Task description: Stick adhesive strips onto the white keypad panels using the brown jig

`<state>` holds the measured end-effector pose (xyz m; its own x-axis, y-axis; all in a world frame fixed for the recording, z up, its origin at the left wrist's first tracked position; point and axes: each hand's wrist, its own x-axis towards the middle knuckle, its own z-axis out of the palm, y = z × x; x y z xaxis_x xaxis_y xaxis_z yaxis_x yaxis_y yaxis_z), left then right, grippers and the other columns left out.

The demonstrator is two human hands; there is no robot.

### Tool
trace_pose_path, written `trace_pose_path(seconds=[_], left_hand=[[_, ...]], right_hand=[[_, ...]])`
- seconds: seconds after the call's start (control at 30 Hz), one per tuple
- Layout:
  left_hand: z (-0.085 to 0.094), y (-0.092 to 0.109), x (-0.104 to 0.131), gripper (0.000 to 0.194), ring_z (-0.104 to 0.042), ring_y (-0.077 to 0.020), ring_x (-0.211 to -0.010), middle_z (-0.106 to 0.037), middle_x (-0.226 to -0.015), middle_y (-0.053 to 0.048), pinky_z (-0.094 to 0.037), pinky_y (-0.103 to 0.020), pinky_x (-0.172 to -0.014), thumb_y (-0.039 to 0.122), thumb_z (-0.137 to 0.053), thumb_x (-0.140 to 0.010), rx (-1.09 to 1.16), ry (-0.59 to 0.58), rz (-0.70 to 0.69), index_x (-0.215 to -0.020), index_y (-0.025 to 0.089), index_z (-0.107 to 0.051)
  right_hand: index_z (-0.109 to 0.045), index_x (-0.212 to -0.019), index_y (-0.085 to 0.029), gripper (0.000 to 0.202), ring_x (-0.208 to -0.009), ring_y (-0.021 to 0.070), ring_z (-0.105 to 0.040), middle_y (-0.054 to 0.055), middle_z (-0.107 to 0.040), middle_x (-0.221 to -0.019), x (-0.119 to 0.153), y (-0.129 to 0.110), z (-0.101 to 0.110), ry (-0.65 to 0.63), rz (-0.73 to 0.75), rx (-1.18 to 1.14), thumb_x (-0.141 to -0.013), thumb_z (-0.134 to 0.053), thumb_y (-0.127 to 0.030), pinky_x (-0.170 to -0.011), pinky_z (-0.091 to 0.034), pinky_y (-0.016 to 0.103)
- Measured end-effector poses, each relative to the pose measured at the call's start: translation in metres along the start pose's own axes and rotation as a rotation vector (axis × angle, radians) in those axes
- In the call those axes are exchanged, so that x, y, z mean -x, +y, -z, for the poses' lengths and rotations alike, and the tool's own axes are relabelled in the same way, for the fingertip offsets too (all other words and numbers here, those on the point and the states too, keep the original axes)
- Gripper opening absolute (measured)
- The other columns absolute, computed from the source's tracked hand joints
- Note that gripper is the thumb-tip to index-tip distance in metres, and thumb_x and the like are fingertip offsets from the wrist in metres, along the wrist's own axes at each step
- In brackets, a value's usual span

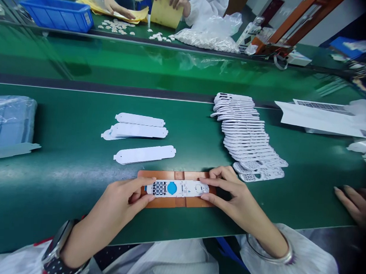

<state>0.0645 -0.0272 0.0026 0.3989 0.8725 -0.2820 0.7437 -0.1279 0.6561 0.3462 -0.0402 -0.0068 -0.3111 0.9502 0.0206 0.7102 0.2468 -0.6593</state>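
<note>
Between my hands a narrow white panel with button cut-outs [185, 189] lies in an orange-brown holding block [164, 203]. A dark grid is at its left part, and blue shows through a round hole. My left hand [124, 195] pinches the panel's left end between thumb and index finger. At the right end, my right hand [229, 189] grips it with thumb and fingers. Beyond the block lie white strips [144, 154], some overlapping. A long, fanned-out row of similar white panels [245, 133] stretches away behind my right hand.
Plastic-wrapped blue-grey pieces [12, 121] sit at the left, white sheets [320, 118] at the right. Another person's hand [356, 205] rests at the right edge. Across the ledge are a blue bin [57, 13], small white parts [116, 26], a clear bag [210, 33] and co-workers' hands.
</note>
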Motion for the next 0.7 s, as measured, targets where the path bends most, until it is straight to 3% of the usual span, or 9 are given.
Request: trace_pose_path(seconds=[0.1,0.2,0.37,0.5,0.6,0.7], left_hand=[[0.002,0.002,-0.001,0.027,-0.062,-0.0164,-0.065,-0.067,-0.087,-0.003,-0.044,-0.022,-0.051,0.029,-0.048,-0.088,-0.163,0.025,-0.087,-0.109,0.024,-0.064],[0.004,0.008,-0.003,0.027,-0.068,-0.0226,-0.074,-0.066,-0.108,-0.009,-0.049,-0.027,-0.052,0.022,-0.049,-0.087,-0.370,0.034,-0.149,-0.108,0.022,-0.066],[0.007,0.018,-0.007,0.036,-0.070,-0.0268,-0.075,-0.070,-0.104,-0.013,-0.054,-0.029,-0.051,0.003,-0.049,-0.078,-0.567,-0.080,-0.263,-0.108,0.013,-0.066],[0.002,0.024,-0.003,0.050,-0.069,-0.0257,-0.078,-0.070,-0.103,-0.013,-0.057,-0.030,-0.059,-0.005,-0.043,-0.072,-0.669,-0.142,-0.285,-0.113,0.014,-0.064],[-0.005,0.023,0.003,0.056,-0.066,-0.0278,-0.090,-0.068,-0.109,-0.013,-0.058,-0.032,-0.064,-0.007,-0.043,-0.070,-0.708,-0.078,-0.279,-0.118,0.017,-0.061],[-0.009,0.018,0.005,0.047,-0.061,-0.0277,-0.093,-0.065,-0.106,-0.011,-0.057,-0.034,-0.065,0.001,-0.046,-0.077,-0.578,0.074,-0.224,-0.119,0.018,-0.059]], right_hand=[[-0.066,-0.106,-0.026,0.022,-0.090,0.0212,-0.049,0.007,-0.053,-0.094,0.000,-0.003,0.002,-0.031,0.048,0.115,-0.086,-0.057,-0.030,-0.072,-0.047,0.036],[-0.065,-0.105,-0.022,0.021,-0.088,0.0215,-0.049,0.008,-0.055,-0.094,-0.002,-0.009,0.004,-0.052,0.110,0.241,-0.089,-0.053,-0.027,-0.069,-0.045,0.035],[-0.067,-0.089,-0.016,0.033,-0.073,0.0182,-0.048,0.008,-0.060,-0.081,-0.008,-0.022,0.003,-0.055,0.233,0.485,-0.096,-0.035,-0.023,-0.057,-0.038,0.031],[-0.066,-0.083,-0.015,0.040,-0.070,0.0184,-0.048,0.008,-0.061,-0.077,-0.011,-0.024,0.000,0.007,0.313,0.669,-0.096,-0.029,-0.019,-0.058,-0.035,0.032],[-0.065,-0.085,-0.015,0.037,-0.070,0.0186,-0.050,0.008,-0.060,-0.078,-0.013,-0.028,-0.002,0.031,0.315,0.654,-0.096,-0.031,-0.022,-0.059,-0.038,0.032],[-0.061,-0.101,-0.016,0.028,-0.077,0.0199,-0.051,0.009,-0.060,-0.088,-0.016,-0.039,-0.010,0.008,0.280,0.513,-0.095,-0.037,-0.028,-0.063,-0.044,0.031]])
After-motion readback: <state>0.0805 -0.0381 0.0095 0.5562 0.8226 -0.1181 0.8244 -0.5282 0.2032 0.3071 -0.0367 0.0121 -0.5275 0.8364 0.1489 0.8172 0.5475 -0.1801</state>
